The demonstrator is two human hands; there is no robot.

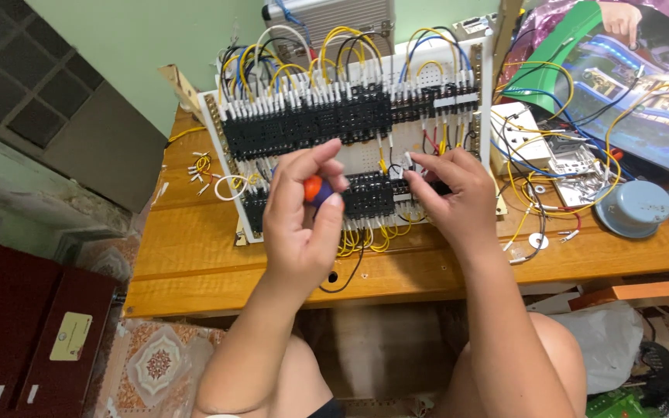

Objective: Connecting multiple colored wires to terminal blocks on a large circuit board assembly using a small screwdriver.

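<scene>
Head view: looking down at a wooden table [195, 263].
Left hand [302, 224]: closed around an orange and blue screwdriver handle [317, 190], over the wiring panel [350, 124].
Right hand [447, 190]: fingertips pinched on a white-tipped wire [408, 161] at the panel's lower row.
Nearby: grey round bell [635, 207], right of panel.

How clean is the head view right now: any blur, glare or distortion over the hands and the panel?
Head view: even, soft light with no glare; left hand on the orange-handled screwdriver and right hand look slightly soft; the wiring panel reads fairly sharp; the wooden table edges bow from wide-angle distortion.
</scene>
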